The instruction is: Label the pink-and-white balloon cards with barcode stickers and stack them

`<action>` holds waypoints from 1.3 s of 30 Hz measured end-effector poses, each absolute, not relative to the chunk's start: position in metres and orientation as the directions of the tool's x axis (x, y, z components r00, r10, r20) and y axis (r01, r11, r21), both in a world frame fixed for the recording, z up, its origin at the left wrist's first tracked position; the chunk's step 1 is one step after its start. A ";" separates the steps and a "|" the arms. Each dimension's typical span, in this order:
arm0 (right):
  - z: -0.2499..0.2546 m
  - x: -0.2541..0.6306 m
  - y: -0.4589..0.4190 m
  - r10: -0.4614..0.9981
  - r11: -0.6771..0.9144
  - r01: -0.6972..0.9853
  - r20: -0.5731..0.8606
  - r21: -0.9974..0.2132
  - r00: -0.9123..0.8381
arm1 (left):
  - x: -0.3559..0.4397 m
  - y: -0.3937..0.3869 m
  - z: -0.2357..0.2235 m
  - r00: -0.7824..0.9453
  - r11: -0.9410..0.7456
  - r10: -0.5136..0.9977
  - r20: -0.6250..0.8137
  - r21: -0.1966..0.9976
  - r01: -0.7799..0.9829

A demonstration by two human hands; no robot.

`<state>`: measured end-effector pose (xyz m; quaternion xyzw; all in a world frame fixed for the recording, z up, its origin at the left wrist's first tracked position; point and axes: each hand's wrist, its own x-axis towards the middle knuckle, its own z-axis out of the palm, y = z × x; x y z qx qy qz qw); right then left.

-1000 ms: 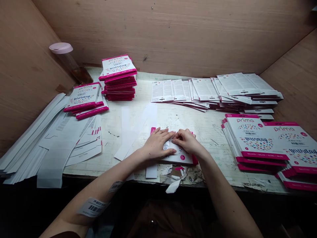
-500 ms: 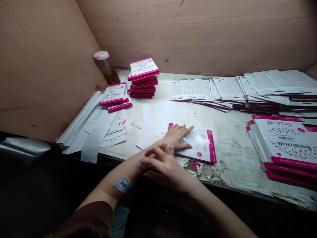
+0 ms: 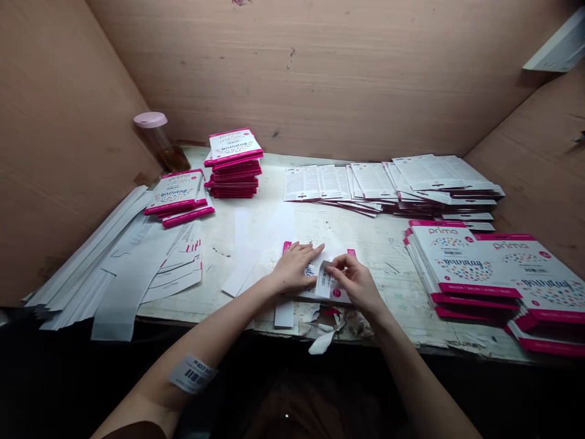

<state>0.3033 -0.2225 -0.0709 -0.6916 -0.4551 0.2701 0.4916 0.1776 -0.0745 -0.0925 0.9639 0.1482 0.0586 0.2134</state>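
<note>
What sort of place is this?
Probably a hand-packing workshop: stacks of Prima birthday balloon cards, piles of printed leaflets, and a worn workbench inside plywood walls.

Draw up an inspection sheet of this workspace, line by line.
Surface: worn, stained white table, peeling near its front edge.
Job's things: pink-edged balloon card under both hands; white barcoded slip above it.
Clutter: stacked Prima birthday cards, printed instruction sheets, white die-cut strips, torn paper scrap.
Grippers: bare hands; left hand flat on the card, right hand pinching the slip.
Cables: nothing seen.
Surroundings: brown board walls, pink-lidded jar.
</note>
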 end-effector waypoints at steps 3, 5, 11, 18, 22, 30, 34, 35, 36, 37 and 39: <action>-0.084 0.325 -0.198 0.870 -0.218 0.468 0.047 -0.856 0.491 | 0.178 -0.075 -0.093 0.949 -0.863 0.311 0.060 0.437 0.255; -0.090 0.323 -0.190 0.852 -0.297 0.540 0.037 -0.788 0.523 | 0.178 -0.074 -0.095 0.948 -0.856 0.311 0.063 0.452 0.251; -0.103 0.312 -0.185 0.814 -0.420 0.684 0.086 -0.597 0.575 | 0.178 -0.073 -0.098 0.944 -0.846 0.317 0.089 0.476 0.239; -0.109 0.311 -0.175 0.809 -0.503 0.786 0.124 -0.358 0.574 | 0.177 -0.073 -0.100 0.943 -0.845 0.315 0.106 0.483 0.228; -0.109 0.320 -0.173 0.815 -0.473 0.804 0.168 -0.360 0.554 | 0.178 -0.073 -0.101 0.943 -0.844 0.315 0.107 0.486 0.227; -0.108 0.333 -0.184 0.861 -0.396 0.867 0.205 -0.301 0.465 | 0.177 -0.070 -0.101 0.950 -0.842 0.298 0.094 0.494 0.215; -0.100 0.311 -0.229 0.874 -0.375 0.873 0.196 -0.312 0.445 | 0.175 -0.067 -0.101 0.963 -0.856 0.256 0.079 0.481 0.188; -0.100 0.304 -0.241 0.873 -0.367 0.873 0.204 -0.322 0.443 | 0.176 -0.067 -0.099 0.964 -0.856 0.260 0.063 0.477 0.199; -0.101 0.297 -0.252 0.870 -0.361 0.873 0.220 -0.329 0.442 | 0.178 -0.066 -0.096 0.961 -0.852 0.272 0.037 0.473 0.223; -0.104 0.291 -0.261 0.865 -0.354 0.875 0.239 -0.330 0.440 | 0.182 -0.065 -0.093 0.957 -0.846 0.291 0.006 0.469 0.254; -0.111 0.282 -0.271 0.855 -0.347 0.881 0.277 -0.322 0.438 | 0.194 -0.062 -0.086 0.940 -0.830 0.339 -0.044 0.457 0.321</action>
